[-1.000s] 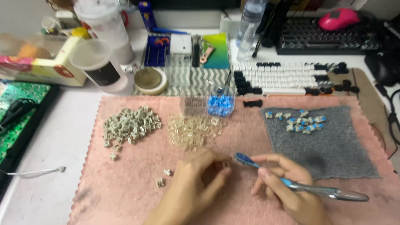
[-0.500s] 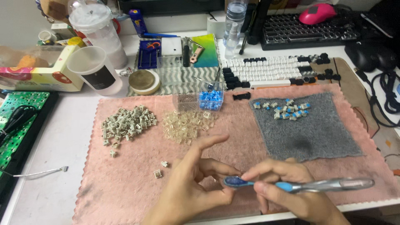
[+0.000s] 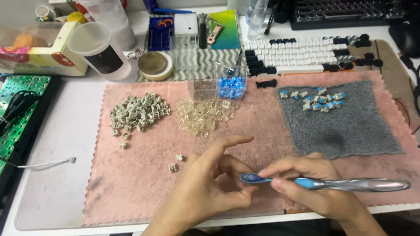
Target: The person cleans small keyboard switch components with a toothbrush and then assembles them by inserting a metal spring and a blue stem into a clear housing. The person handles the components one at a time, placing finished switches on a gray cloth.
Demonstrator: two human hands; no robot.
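My right hand [image 3: 315,185] grips a blue and silver toothbrush [image 3: 332,183], its head pointing left toward my left hand [image 3: 205,188]. The left hand's thumb and fingers pinch together just under the brush head; whatever small part sits between them is hidden. Both hands hover over the front of a pink towel [image 3: 140,188]. On the towel lie a pile of grey switch housings [image 3: 138,112], a pile of clear switch tops [image 3: 203,116] and two loose switch parts [image 3: 175,162].
A grey cloth [image 3: 350,126] with several blue-stemmed switches [image 3: 317,99] lies at the right. Keycaps [image 3: 302,54], a clear box of blue stems [image 3: 231,86], a plastic cup [image 3: 98,50], a tape roll [image 3: 155,65] and a green circuit board [image 3: 19,109] surround the towel.
The camera view has shifted downward a little. The toothbrush and both hands have come together near the towel's front edge, the brush head now lying against my left fingers.
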